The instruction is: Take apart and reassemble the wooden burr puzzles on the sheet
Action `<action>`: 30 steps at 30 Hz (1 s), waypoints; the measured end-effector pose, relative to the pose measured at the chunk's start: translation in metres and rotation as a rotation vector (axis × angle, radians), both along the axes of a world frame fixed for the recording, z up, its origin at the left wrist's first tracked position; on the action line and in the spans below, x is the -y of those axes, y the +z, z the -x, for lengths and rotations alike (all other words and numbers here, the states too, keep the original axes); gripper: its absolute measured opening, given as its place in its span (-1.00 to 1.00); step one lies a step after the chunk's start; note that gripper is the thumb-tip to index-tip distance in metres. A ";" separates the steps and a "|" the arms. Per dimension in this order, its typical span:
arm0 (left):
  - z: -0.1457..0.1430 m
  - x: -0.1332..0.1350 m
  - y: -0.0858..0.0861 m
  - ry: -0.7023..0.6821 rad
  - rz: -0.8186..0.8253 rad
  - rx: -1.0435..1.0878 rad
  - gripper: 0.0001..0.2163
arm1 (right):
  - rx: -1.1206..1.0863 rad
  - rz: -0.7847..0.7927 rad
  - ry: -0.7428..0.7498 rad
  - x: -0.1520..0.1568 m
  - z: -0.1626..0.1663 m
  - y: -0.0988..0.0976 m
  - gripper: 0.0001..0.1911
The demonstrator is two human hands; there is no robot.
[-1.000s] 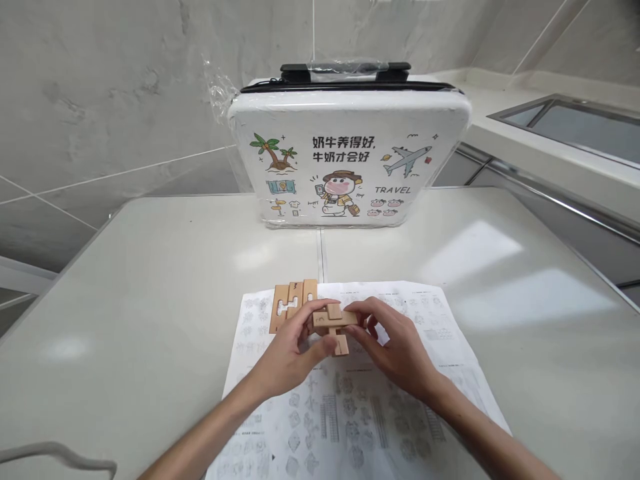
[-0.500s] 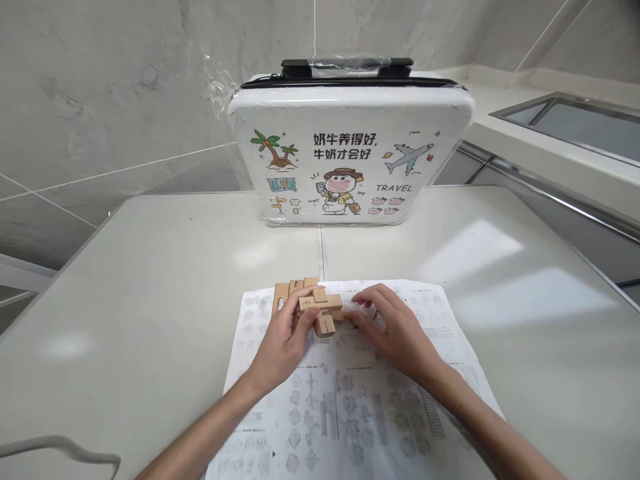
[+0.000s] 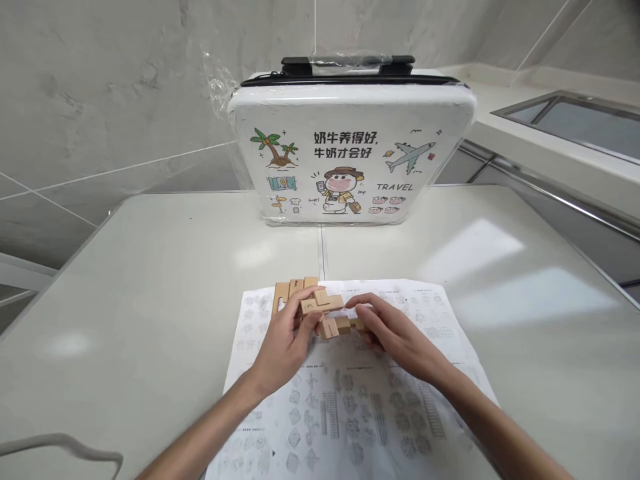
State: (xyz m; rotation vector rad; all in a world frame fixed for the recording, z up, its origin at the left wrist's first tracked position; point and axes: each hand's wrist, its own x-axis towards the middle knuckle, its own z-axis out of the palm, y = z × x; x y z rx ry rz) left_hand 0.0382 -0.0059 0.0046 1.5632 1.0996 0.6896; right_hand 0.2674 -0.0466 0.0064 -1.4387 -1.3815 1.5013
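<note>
My left hand (image 3: 289, 335) is closed around joined wooden burr puzzle pieces (image 3: 324, 305), its thumb at the front and fingers behind. A numeral is marked on the upper piece. Below it a block end with a dark line faces me. A notched wooden puzzle piece (image 3: 356, 325) sticks out to the right, and the fingers of my right hand (image 3: 393, 333) are closed on its outer end. Those fingertips are partly hidden. Behind my left hand, more wooden puzzle pieces (image 3: 296, 287) lie at the top of the paper sheet (image 3: 280, 427), partly covered by my fingers.
A white cartoon-printed case (image 3: 353, 153) in clear plastic wrap stands upright at the back of the pale table (image 3: 165, 287). The sheet bears printed puzzle diagrams. A grey cord (image 3: 65, 443) lies at the lower left. A tiled wall (image 3: 125, 87) rises behind.
My right hand has moved slightly down and its fingers have closed on the protruding piece. The held pieces have turned a little, and more of that piece shows at the right.
</note>
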 end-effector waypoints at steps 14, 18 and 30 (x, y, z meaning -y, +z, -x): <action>0.003 0.001 -0.010 0.017 -0.226 -0.096 -0.56 | -0.391 0.258 0.225 -0.004 -0.009 0.014 -0.57; 0.004 0.002 -0.011 -0.008 -0.268 -0.129 -0.59 | -0.351 0.277 0.243 -0.004 -0.005 0.014 -0.51; 0.003 0.001 -0.010 -0.182 -0.485 -0.246 -0.68 | -0.136 0.077 0.132 -0.001 0.002 0.005 -0.50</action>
